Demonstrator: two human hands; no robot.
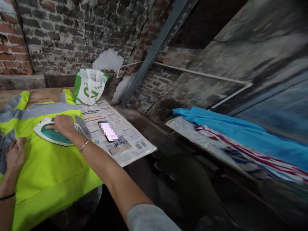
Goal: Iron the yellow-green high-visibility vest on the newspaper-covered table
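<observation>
My right hand (64,125) is wrapped round the handle of a white and teal clothes iron (54,136). The iron's soleplate lies on a bright yellow garment (55,163) with grey bands, its tip pointing left. At the left edge, my left hand (16,155) rests on the garment beside a grey band (8,139), fingers stretched out and partly cut off by the view. The garment is spread over the table and hangs down at the front. The iron's cord (83,130) runs behind my right wrist.
Newspaper (130,157) covers the table's right end, with a lit phone (108,131) on it. A green and white bag (90,88) stands at the back near the brick wall (64,38). Blue cloth (231,128) and striped cloth (240,149) lie on another surface at right, across a dark gap.
</observation>
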